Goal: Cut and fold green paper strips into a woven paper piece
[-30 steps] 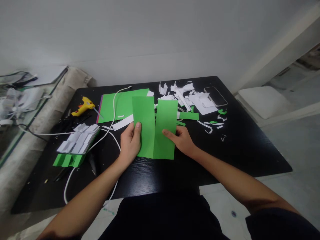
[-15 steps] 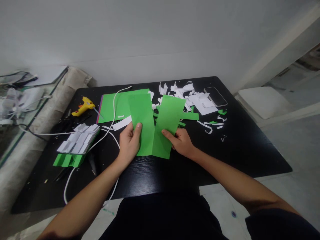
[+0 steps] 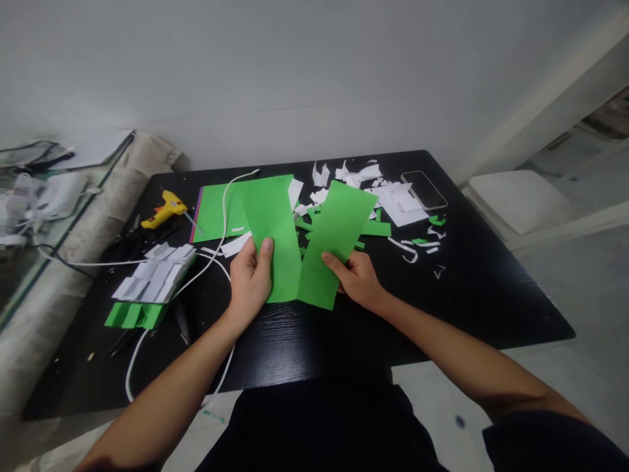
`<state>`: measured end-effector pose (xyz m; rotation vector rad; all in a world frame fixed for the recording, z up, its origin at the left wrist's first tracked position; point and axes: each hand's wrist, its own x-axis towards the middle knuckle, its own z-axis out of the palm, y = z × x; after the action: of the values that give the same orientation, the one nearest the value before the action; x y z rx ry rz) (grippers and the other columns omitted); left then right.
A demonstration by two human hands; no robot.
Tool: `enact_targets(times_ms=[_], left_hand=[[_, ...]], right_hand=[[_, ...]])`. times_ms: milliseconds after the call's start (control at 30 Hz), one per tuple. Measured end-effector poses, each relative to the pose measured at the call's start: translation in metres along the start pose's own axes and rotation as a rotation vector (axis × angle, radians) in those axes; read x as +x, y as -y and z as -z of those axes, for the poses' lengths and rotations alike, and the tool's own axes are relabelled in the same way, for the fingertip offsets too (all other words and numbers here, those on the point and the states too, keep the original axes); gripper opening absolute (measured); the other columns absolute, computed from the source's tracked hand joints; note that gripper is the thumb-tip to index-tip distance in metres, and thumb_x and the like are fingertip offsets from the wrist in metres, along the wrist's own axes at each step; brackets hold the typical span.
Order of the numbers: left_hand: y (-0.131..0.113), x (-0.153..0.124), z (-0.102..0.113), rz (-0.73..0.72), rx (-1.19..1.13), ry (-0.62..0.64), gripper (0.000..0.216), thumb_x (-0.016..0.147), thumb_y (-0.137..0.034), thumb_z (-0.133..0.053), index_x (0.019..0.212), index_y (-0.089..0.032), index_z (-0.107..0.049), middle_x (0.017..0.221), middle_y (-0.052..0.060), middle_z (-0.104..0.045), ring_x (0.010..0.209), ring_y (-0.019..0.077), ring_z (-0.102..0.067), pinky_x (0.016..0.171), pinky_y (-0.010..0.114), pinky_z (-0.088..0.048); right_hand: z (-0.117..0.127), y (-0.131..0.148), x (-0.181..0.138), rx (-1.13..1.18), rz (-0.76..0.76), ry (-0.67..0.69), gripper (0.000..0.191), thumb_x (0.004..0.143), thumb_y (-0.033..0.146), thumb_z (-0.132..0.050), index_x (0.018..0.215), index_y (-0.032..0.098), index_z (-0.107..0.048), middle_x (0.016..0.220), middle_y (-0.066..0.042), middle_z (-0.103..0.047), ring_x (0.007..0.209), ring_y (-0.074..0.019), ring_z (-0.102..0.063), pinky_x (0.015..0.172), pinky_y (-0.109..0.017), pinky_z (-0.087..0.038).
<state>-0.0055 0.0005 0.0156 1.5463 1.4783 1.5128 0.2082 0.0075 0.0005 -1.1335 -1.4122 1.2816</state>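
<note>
Green paper [image 3: 317, 262] in front of fingers [image 3: 247, 254], behind both thumbs [image 3: 335, 264].

Left hand [image 3: 250, 278] and right hand [image 3: 361, 280] pinch, thumbs [image 3: 266, 257] uppermost, forearms [image 3: 437, 334] converging.

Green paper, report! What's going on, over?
Left hand, right hand: gripping. Green paper: split from top, joined near bottom. White scraps beyond, seemingly not in the way.
</note>
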Motion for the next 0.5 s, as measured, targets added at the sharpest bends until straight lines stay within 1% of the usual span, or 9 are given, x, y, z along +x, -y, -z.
enact_targets(times_ms=[100,167,200,267,367,433,500], left_hand=[[0.0002,0.0007,-0.0005,0.023,-0.001,0.009,0.034,0.100,-0.053,-0.064,0.083,-0.023,-0.065,0.069,0.000,-0.056,0.069,0.0187,-0.055,0.063,0.031,-0.048],[0.0010,0.0005,-0.0005,0.058,-0.009,0.015,0.036,0.098,-0.054,-0.066,0.080,-0.023,-0.063,0.066,-0.001,-0.054,0.062,0.0166,-0.050,0.057,0.029,-0.044],[0.0013,0.0004,-0.0003,0.083,-0.032,0.023,0.037,0.097,-0.055,-0.068,0.079,-0.022,-0.063,0.064,-0.002,-0.053,0.059,0.0158,-0.048,0.055,0.028,-0.042],[0.0012,0.0003,0.0004,0.139,-0.121,0.065,0.038,0.094,-0.056,-0.071,0.081,-0.021,-0.066,0.065,-0.001,-0.058,0.058,0.0156,-0.051,0.055,0.028,-0.046],[0.0006,0.0003,0.0014,0.195,-0.256,0.122,0.038,0.090,-0.056,-0.076,0.097,-0.019,-0.073,0.083,0.005,-0.074,0.071,0.0199,-0.066,0.067,0.033,-0.057],[0.0015,-0.0001,0.0014,0.176,-0.260,0.108,0.037,0.088,-0.052,-0.079,0.102,-0.018,-0.075,0.093,0.007,-0.078,0.080,0.0219,-0.070,0.074,0.035,-0.059],[0.0039,-0.0007,0.0008,0.128,-0.213,0.082,0.032,0.090,-0.049,-0.078,0.102,-0.019,-0.074,0.096,0.007,-0.077,0.086,0.0220,-0.071,0.078,0.035,-0.059]], right_hand=[[-0.0011,0.0011,0.0001,0.114,-0.102,0.171,0.054,0.080,0.068,-0.081,0.067,0.020,-0.059,0.047,0.005,-0.055,0.034,-0.0095,-0.049,0.032,-0.021,-0.037],[-0.0011,0.0012,-0.0002,0.138,-0.131,0.278,0.051,0.079,0.064,-0.084,0.069,0.019,-0.062,0.047,0.004,-0.057,0.035,-0.0089,-0.050,0.032,-0.020,-0.038],[-0.0009,0.0010,-0.0004,0.135,-0.135,0.305,0.050,0.080,0.063,-0.083,0.069,0.019,-0.062,0.047,0.004,-0.057,0.035,-0.0087,-0.050,0.032,-0.019,-0.039],[-0.0003,0.0008,-0.0007,0.119,-0.133,0.301,0.049,0.083,0.063,-0.080,0.070,0.018,-0.064,0.046,0.004,-0.057,0.034,-0.0086,-0.050,0.032,-0.019,-0.039],[0.0005,0.0014,-0.0006,0.066,-0.102,0.227,0.048,0.086,0.062,-0.078,0.069,0.019,-0.064,0.046,0.004,-0.056,0.034,-0.0091,-0.050,0.032,-0.020,-0.038],[0.0008,0.0021,-0.0006,0.030,-0.073,0.175,0.049,0.087,0.061,-0.077,0.066,0.020,-0.062,0.045,0.004,-0.055,0.034,-0.0096,-0.050,0.032,-0.021,-0.038],[0.0008,0.0022,-0.0007,0.016,-0.052,0.142,0.048,0.089,0.060,-0.075,0.065,0.020,-0.062,0.045,0.003,-0.056,0.034,-0.0100,-0.051,0.032,-0.021,-0.038]])
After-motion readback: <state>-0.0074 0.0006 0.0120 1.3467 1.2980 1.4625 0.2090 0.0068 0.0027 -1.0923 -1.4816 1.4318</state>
